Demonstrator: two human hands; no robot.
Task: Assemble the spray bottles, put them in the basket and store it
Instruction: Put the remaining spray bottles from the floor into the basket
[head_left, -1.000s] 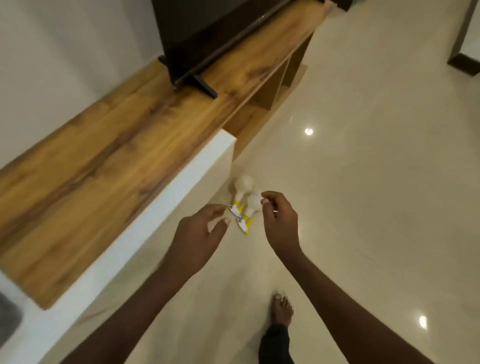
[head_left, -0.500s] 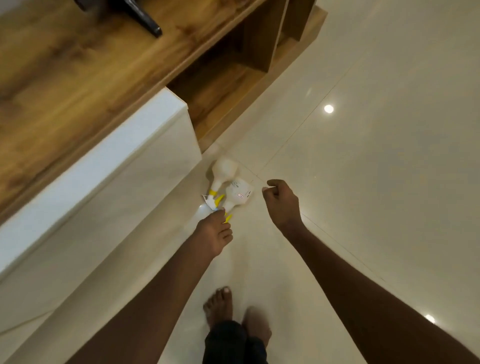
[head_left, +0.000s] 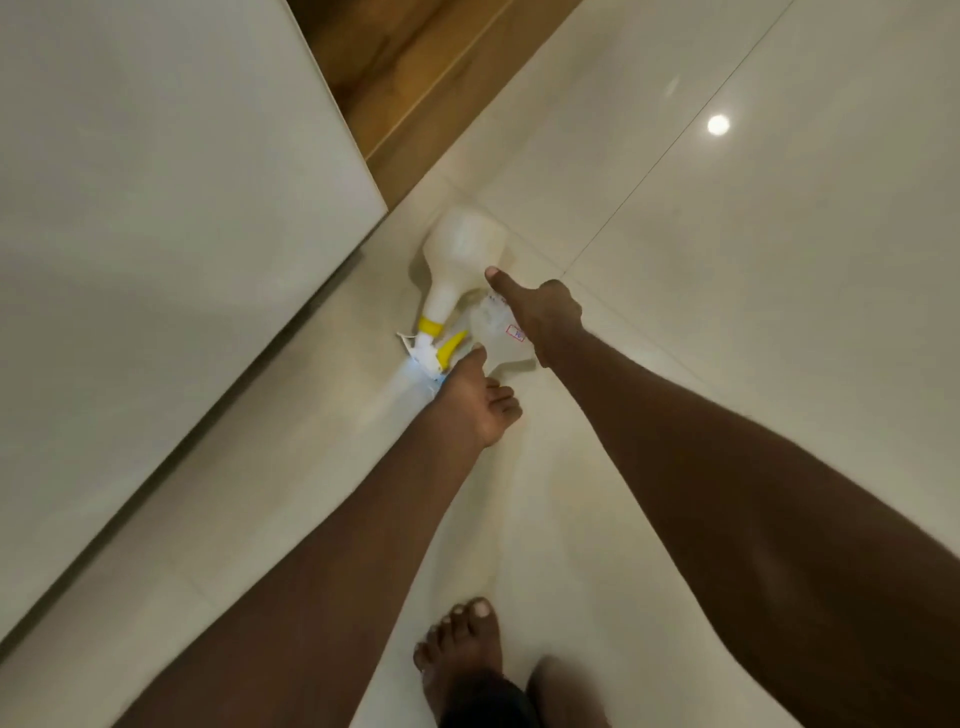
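Observation:
Two spray bottles lie side by side on the glossy floor, close to the cabinet's corner. The white opaque bottle has a yellow collar and a white trigger head with a yellow lever pointing toward me. Beside it is a translucent bottle with a small red label. My right hand grips its body from the right, with the thumb stretched up to the white bottle's shoulder. My left hand is curled around the translucent bottle's neck end, where the trigger heads lie; that bottle's spray head is hidden under my fingers.
A white cabinet side fills the left. A wooden lower shelf runs along the top. My bare feet stand at the bottom edge. Glossy tile floor stretches to the right, with a ceiling light reflected in it.
The view has dropped much closer to the floor. My right hand came down from hovering onto the translucent bottle. My left hand stays at the trigger heads.

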